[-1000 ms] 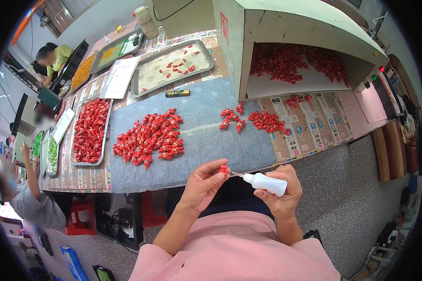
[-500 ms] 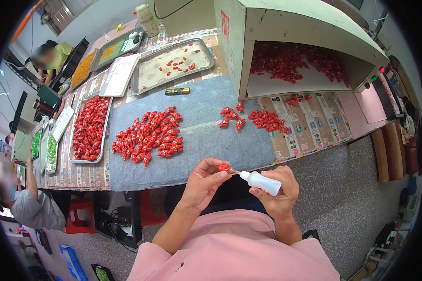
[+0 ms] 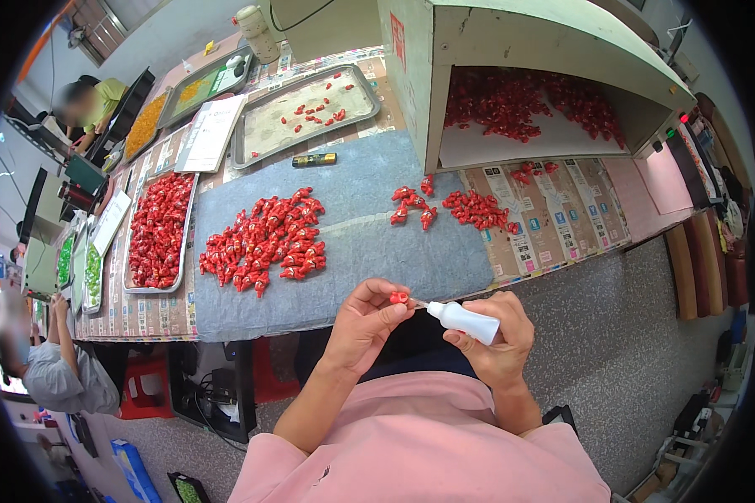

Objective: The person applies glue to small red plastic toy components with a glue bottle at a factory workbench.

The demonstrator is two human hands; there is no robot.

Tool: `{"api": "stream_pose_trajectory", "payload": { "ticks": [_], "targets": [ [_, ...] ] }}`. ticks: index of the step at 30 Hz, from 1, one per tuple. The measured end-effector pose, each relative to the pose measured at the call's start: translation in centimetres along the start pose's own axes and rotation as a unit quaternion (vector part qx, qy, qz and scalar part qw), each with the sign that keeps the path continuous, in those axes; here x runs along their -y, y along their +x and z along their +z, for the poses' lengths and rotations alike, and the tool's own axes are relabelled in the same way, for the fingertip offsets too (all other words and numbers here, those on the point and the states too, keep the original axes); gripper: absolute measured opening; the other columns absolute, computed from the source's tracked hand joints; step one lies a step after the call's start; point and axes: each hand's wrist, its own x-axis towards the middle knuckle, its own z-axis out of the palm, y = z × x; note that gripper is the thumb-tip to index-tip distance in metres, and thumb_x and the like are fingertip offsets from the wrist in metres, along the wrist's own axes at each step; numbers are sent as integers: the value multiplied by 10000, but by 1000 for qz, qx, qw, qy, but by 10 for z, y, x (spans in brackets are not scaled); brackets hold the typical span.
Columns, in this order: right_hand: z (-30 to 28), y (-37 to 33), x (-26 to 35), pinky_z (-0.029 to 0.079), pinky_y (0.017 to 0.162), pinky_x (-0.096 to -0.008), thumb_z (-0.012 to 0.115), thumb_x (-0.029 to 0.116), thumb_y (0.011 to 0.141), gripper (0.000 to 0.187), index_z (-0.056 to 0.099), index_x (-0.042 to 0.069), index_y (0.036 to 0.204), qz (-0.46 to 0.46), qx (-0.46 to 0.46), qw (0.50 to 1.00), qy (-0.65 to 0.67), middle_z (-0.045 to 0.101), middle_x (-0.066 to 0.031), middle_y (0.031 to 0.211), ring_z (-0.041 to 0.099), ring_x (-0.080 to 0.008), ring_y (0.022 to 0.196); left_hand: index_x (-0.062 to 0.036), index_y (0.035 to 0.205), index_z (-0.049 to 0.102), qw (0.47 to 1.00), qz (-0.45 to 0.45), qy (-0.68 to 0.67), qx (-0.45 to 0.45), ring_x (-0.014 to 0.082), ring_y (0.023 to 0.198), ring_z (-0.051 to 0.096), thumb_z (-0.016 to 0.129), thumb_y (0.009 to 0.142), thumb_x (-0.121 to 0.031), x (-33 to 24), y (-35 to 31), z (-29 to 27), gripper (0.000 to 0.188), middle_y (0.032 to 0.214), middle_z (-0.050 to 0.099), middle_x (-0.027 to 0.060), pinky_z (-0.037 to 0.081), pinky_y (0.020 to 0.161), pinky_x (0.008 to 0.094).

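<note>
Between the thumb and fingers of my left hand is a small red molded piece. My right hand is wrapped round a white squeeze bottle, tilted so that its thin tip meets or nearly meets the red piece. Both hands are above the table's front edge. Beyond my left hand, a large pile of red pieces with small light marks lies on a blue-grey cloth. Farther right on the cloth are a few loose red pieces and a denser cluster of smaller red pieces.
A tray heaped with red pieces stands at the left. Behind are a metal tray with scattered pieces, papers and a black-and-gold cylinder. A pale open-fronted box holds more red pieces. Two people sit at the left.
My hands hold nearly the same pose, the bottle tip still at the red piece. The view has shifted slightly. At the left, the seated person's arm has lowered.
</note>
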Motion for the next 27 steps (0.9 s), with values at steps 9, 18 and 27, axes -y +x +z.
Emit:
{"api": "stream_pose_trajectory", "payload": {
  "ticks": [9,18,27],
  "targets": [
    [-4,-1,2,473,590,-296,900,129,645,373,699,53,950,2,-3,1000,-7,670,-69,844,579,-178,679,-63,1005,611,1000,8,15,4,195,995,660,670,851,91,1,-1,1,226,1074,648,86,559,906,322],
    [-5,-4,2,427,590,-290,904,271,661,399,690,39,905,13,-8,1000,-11,645,-58,803,540,-166,662,-82,985,631,1000,8,19,-4,223,1007,655,692,815,105,3,-1,1,261,1056,666,92,563,902,344],
    [-6,-4,5,426,586,-287,907,234,657,380,698,38,907,13,1,1000,-5,641,-61,795,548,-161,655,-83,975,630,1000,7,21,-2,227,1017,654,698,806,107,3,0,0,263,1058,667,95,562,907,351]
  ]
}}
